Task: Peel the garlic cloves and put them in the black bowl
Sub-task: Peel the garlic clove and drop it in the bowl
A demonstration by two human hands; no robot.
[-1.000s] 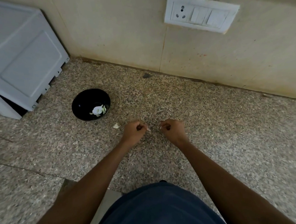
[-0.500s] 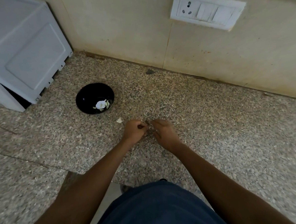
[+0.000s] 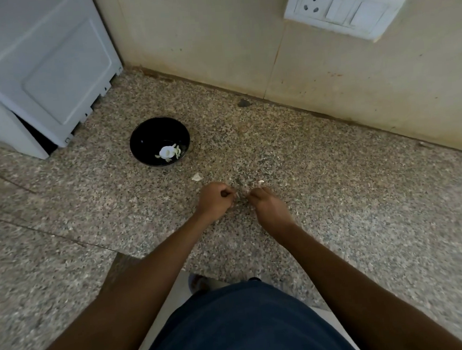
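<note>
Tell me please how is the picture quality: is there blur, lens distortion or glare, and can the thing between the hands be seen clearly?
Head view: even, dim light with no glare; the wide lens bends the beige wall line; the edges smear softly; the round black bowl is sharp; whatever the left hand and right hand pinch is too small to identify.

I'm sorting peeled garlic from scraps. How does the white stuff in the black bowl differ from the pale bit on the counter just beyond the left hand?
The garlic pieces lie inside the black bowl; the pale scrap lies on the bare counter, between the bowl and the left hand. The garlic pieces form a bigger cluster; the scrap is one small flake. Both are whitish and untouched by either hand.
</note>
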